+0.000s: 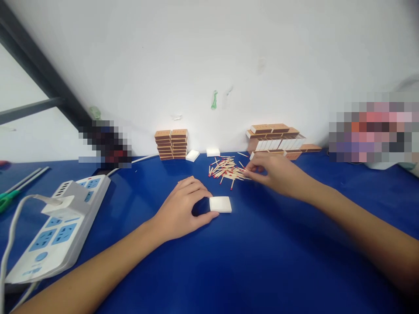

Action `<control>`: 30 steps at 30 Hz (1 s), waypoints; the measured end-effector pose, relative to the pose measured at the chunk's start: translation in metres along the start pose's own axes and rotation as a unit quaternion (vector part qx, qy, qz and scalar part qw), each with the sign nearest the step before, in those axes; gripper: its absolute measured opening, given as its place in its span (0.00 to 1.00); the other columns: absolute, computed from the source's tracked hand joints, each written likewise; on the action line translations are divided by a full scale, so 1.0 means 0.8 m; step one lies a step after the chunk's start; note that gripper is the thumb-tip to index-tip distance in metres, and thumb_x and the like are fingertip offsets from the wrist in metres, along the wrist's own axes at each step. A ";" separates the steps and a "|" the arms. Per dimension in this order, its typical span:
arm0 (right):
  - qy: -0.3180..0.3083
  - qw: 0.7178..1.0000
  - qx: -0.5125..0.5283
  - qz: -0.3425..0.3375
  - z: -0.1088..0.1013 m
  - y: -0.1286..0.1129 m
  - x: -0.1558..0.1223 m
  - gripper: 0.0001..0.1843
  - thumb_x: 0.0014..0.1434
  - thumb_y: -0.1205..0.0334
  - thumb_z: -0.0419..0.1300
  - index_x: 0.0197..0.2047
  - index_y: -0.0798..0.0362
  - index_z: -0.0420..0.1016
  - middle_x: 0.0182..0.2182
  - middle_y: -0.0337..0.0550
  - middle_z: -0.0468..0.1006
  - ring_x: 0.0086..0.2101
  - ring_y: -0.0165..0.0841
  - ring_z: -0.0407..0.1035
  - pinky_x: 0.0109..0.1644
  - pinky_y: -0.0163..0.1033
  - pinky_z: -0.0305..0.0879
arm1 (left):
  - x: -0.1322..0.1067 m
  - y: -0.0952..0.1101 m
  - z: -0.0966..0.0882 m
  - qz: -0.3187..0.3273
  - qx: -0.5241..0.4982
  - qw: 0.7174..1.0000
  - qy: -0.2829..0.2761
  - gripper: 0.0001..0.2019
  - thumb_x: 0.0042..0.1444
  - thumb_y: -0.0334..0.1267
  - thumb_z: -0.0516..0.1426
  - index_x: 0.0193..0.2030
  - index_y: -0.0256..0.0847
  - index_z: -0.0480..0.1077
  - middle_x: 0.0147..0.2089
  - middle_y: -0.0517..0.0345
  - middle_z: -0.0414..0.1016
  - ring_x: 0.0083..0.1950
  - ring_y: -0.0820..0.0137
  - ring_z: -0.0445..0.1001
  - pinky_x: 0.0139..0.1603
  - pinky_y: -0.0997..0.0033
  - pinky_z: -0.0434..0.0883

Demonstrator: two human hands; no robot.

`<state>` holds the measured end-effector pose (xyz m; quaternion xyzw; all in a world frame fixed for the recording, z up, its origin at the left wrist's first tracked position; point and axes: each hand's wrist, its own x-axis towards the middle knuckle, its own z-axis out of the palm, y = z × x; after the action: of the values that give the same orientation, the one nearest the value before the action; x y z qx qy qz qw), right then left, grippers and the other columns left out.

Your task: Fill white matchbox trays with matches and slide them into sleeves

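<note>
On the blue table lies a small white matchbox tray point(221, 204), whose inside I cannot make out. My left hand point(183, 205) grips its left end between thumb and index finger. A brown edge, perhaps of a matchbox sleeve point(186, 178), shows behind that hand's fingers. Beyond the tray is a loose pile of red-tipped matchsticks point(226, 167). At the pile's right side my right hand point(273, 172) is closed in a pinch on matchsticks; how many is hidden. Two more white trays, one tilted point(193, 155) and one straight point(213, 151), lie near the wall.
Brown matchboxes stand stacked at the back left point(171, 145) and in a larger stack at the back right point(275, 137). A white power strip point(70, 231) with a plugged-in cable takes up the left side. Green-handled scissors point(9, 198) lie at the far left.
</note>
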<state>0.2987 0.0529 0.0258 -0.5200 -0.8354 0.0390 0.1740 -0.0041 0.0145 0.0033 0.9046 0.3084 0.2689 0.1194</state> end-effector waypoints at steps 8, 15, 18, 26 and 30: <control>-0.034 0.987 0.137 -0.078 -0.004 -0.063 -0.024 0.13 0.70 0.55 0.59 0.38 0.49 0.81 0.36 0.44 0.80 0.36 0.35 0.72 0.38 0.40 0.65 | -0.001 0.000 0.002 -0.001 -0.002 1.000 0.004 0.13 0.62 0.46 0.66 0.50 0.44 0.77 0.48 0.53 0.80 0.52 0.59 0.76 0.64 0.48 0.68; -0.077 0.985 0.117 -0.098 0.016 -0.084 -0.034 0.08 0.70 0.59 0.62 0.45 0.50 0.82 0.42 0.46 0.79 0.39 0.35 0.73 0.42 0.39 0.66 | -0.002 0.000 0.003 0.003 0.000 1.000 -0.001 0.13 0.63 0.47 0.65 0.50 0.44 0.77 0.48 0.53 0.80 0.52 0.59 0.75 0.64 0.48 0.68; -0.087 0.985 0.116 -0.091 0.009 -0.079 -0.034 0.08 0.69 0.58 0.62 0.46 0.49 0.81 0.42 0.45 0.80 0.39 0.35 0.73 0.41 0.39 0.66 | -0.002 0.001 0.002 0.003 0.001 1.000 -0.001 0.13 0.63 0.47 0.65 0.50 0.43 0.77 0.48 0.53 0.80 0.52 0.60 0.75 0.64 0.50 0.68; -0.153 0.976 0.155 -0.026 -0.004 -0.070 -0.037 0.09 0.66 0.54 0.64 0.40 0.49 0.81 0.33 0.40 0.81 0.30 0.33 0.72 0.33 0.38 0.64 | -0.002 0.002 0.001 0.008 -0.009 1.000 0.003 0.12 0.62 0.46 0.66 0.49 0.44 0.77 0.47 0.54 0.81 0.52 0.60 0.76 0.65 0.48 0.67; -0.150 0.972 0.178 -0.032 0.000 -0.070 -0.038 0.08 0.67 0.57 0.62 0.39 0.49 0.81 0.33 0.40 0.83 0.30 0.33 0.73 0.33 0.38 0.64 | -0.002 0.001 0.002 0.011 -0.008 1.000 0.000 0.13 0.63 0.47 0.65 0.50 0.45 0.77 0.48 0.54 0.81 0.52 0.59 0.76 0.65 0.47 0.66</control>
<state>0.2626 0.0005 0.0321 -0.4422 -0.8477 0.2589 0.1373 -0.0040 0.0126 0.0012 0.9071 0.2961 0.2724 0.1240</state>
